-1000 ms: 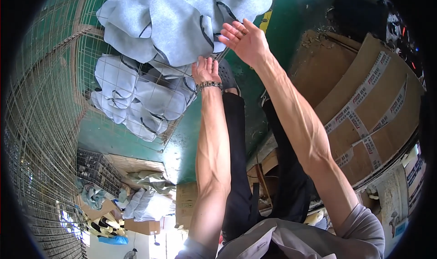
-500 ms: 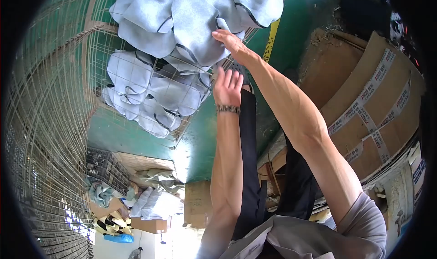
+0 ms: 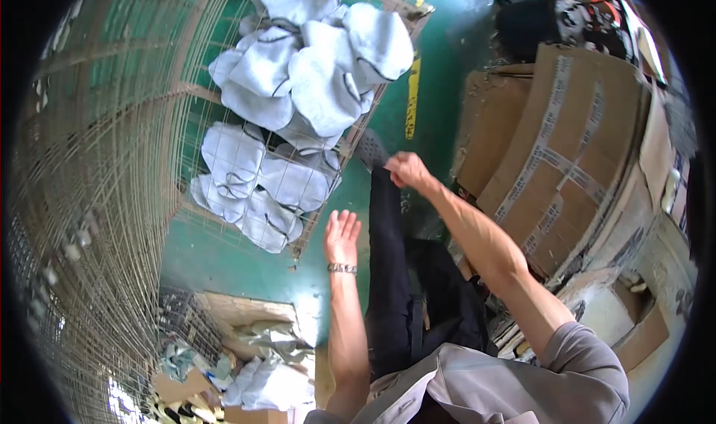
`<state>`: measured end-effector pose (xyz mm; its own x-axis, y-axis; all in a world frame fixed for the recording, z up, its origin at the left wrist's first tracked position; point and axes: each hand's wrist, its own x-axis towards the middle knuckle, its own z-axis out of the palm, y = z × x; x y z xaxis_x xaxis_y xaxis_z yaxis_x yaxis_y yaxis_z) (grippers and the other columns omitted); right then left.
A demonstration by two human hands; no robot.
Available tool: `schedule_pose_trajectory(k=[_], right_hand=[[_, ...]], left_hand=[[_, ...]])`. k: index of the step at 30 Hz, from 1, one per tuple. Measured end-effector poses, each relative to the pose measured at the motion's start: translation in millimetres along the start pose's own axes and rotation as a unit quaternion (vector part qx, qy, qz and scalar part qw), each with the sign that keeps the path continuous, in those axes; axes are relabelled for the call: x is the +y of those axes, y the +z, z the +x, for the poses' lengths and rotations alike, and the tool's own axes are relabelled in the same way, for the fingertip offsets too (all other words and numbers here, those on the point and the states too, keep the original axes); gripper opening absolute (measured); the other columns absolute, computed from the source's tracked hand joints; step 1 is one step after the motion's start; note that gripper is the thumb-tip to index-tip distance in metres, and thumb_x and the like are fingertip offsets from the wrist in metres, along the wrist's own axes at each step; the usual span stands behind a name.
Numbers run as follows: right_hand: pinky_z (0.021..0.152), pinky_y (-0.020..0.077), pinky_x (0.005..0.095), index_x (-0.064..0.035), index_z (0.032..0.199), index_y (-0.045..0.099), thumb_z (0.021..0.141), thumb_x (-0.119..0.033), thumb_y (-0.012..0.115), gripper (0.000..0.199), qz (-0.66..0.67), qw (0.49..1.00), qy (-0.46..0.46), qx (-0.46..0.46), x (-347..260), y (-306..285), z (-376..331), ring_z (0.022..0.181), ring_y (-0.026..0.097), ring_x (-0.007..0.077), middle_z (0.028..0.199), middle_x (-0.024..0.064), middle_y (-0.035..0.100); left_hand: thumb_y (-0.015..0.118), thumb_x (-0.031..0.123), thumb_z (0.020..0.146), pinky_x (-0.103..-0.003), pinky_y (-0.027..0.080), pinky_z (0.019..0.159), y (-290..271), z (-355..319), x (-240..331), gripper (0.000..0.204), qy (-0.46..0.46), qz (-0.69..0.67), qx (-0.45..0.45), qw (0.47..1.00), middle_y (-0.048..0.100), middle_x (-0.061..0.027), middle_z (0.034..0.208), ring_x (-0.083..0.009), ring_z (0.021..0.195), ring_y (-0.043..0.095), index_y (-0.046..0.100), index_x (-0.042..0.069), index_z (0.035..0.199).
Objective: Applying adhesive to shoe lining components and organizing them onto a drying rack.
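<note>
A wire mesh cage (image 3: 112, 163) stands at the left with several pale grey fabric pieces (image 3: 321, 73) piled on its shelves. My left hand (image 3: 341, 234) hangs flat with fingers apart, holding nothing, just right of the lower grey pile (image 3: 253, 185). My right hand (image 3: 406, 170) is curled shut beside my black trouser leg (image 3: 388, 260), close to my grey shoe (image 3: 371, 148). Nothing shows inside its fingers. Both hands are apart from the cage.
Flattened brown cardboard boxes (image 3: 567, 148) with tape strips lean at the right. The floor (image 3: 224, 260) is green with a yellow line (image 3: 411, 96). A lower box (image 3: 246, 349) holds more light fabric. Dark machinery (image 3: 552, 14) sits at the top right.
Both hands have drawn back from the grey pieces in the cage toward my body. My right hand has closed and my left hand has dropped lower.
</note>
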<state>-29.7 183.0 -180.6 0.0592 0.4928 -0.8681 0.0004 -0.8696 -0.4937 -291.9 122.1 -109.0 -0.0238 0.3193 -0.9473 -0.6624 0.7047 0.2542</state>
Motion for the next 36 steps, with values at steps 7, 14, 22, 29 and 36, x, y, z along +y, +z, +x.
schedule_pose_trajectory(k=[7, 14, 22, 29, 36], right_hand=[[0.06, 0.0548, 0.0341, -0.0051, 0.095, 0.074, 0.086, -0.026, 0.064, 0.025, 0.079, 0.993, 0.048, 0.074, 145, 18, -210, 0.062, 0.066, 0.0156, 0.071, 0.0049, 0.07], [0.058, 0.0539, 0.0351, -0.0071, 0.097, 0.073, 0.081, -0.028, 0.059, 0.029, 0.141, 0.973, -0.08, 0.164, 239, 16, -410, 0.06, 0.065, 0.0177, 0.071, 0.0052, 0.069], [0.051, 0.0533, 0.0293, -0.0079, 0.093, 0.072, 0.089, -0.026, 0.062, 0.021, 0.445, 0.833, -0.108, 0.311, 441, 68, -664, 0.058, 0.064, 0.0139, 0.079, 0.0065, 0.072], [0.06, 0.0588, 0.0362, -0.0067, 0.102, 0.064, 0.091, -0.03, 0.07, 0.027, 0.813, 0.297, -0.103, 0.491, 582, 171, -779, 0.067, 0.065, 0.0187, 0.083, 0.0067, 0.068], [0.086, 0.0585, 0.0473, -0.0005, 0.147, 0.037, 0.087, -0.045, 0.074, 0.083, 0.879, -0.052, -0.076, 0.468, 716, 230, -816, 0.097, 0.064, 0.0289, 0.121, 0.0168, 0.06]], left_hand=[[0.059, 0.027, 0.102, -0.05, 0.046, 0.11, -18, -110, 22, 0.046, 0.036, 0.004, -0.185, 0.982, 0.063, -0.0129, 0.13, -0.0297, 0.123, 0.06, 0.05, 0.005, 0.141], [0.05, 0.026, 0.106, -0.049, 0.044, 0.112, -6, -249, -25, 0.038, -0.066, 0.124, -0.479, 0.866, 0.063, -0.0157, 0.135, -0.0293, 0.127, 0.059, 0.059, 0.002, 0.134], [0.043, 0.032, 0.108, -0.054, 0.038, 0.115, -6, -469, -198, 0.046, -0.253, 0.346, -0.601, 0.675, 0.06, -0.0162, 0.139, -0.0325, 0.133, 0.053, 0.049, 0.005, 0.144], [0.051, 0.031, 0.104, -0.052, 0.041, 0.112, -98, -586, -378, 0.053, -0.372, 0.581, -0.566, 0.452, 0.058, -0.0147, 0.138, -0.0328, 0.132, 0.053, 0.04, 0.005, 0.149], [0.062, 0.031, 0.099, -0.05, 0.044, 0.108, -243, -578, -547, 0.061, -0.309, 0.696, -0.485, 0.43, 0.057, -0.013, 0.137, -0.0292, 0.124, 0.055, 0.039, 0.006, 0.149]])
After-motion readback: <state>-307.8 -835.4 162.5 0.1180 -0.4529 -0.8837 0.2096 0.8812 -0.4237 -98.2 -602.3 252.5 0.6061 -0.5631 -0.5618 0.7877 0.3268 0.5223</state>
